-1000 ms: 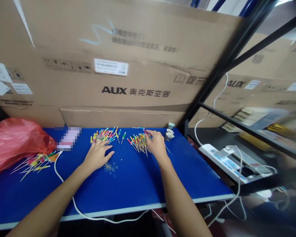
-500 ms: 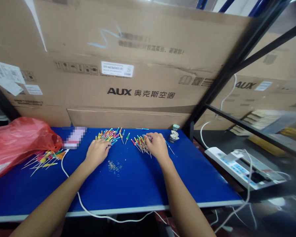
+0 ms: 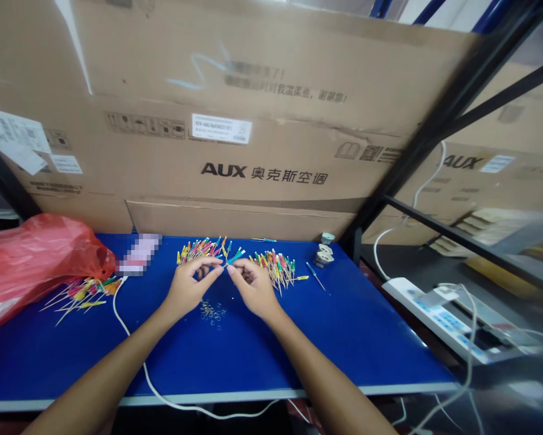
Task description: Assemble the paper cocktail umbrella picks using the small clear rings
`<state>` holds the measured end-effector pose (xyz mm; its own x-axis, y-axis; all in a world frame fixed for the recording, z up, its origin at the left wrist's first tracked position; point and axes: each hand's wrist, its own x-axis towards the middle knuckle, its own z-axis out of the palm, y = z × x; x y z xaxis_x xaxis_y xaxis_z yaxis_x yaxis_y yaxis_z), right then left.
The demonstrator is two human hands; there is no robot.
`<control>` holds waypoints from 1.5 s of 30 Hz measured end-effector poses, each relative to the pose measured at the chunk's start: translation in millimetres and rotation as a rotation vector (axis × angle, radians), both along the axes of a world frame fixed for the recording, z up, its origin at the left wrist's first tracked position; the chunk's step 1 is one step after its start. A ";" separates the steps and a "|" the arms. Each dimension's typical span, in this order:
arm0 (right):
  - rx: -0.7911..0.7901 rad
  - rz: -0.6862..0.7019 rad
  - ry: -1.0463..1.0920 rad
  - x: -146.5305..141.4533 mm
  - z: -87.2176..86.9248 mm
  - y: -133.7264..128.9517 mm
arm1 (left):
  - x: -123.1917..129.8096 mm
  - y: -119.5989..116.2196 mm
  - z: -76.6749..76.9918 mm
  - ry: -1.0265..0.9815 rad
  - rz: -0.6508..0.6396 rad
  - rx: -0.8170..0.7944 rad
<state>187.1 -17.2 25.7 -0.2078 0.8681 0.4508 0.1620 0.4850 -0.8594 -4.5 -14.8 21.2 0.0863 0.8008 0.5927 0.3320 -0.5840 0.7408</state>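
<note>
Two narrow pinches meet: left hand [image 3: 194, 287] on blue-topped picks [image 3: 235, 256] between the hands, probably light and stiff with fragile tops, best gripped by the stick; right hand [image 3: 255, 290] pinching them too, just beside

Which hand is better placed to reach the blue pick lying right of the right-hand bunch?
Probably right: the right hand is nearer the blue pick; the left hand would have to cross past it.
</note>
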 end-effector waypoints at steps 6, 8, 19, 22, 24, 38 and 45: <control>0.124 -0.034 -0.139 10.4 10.4 -6.5 | 12.7 -7.1 -7.0 -0.036 -0.169 -0.159; 0.170 -0.034 -0.212 12.1 12.9 -8.1 | 13.7 -6.8 -10.5 -0.047 -0.184 -0.177; 0.226 -0.077 -0.240 12.4 10.2 -6.7 | 14.1 -3.6 -14.4 -0.021 -0.124 -0.186; 0.224 -0.088 -0.247 13.4 10.2 -5.7 | 14.0 -2.4 -14.7 -0.019 -0.081 -0.218; 0.219 -0.096 -0.257 14.1 10.0 -4.9 | 13.2 -1.8 -13.5 0.001 -0.044 -0.239; 0.220 -0.119 -0.300 14.0 9.3 -3.7 | 8.8 -2.8 -7.0 0.067 0.045 -0.195; 0.210 -0.116 -0.308 14.2 6.3 -0.4 | 11.0 -5.1 -8.0 0.060 -0.045 -0.212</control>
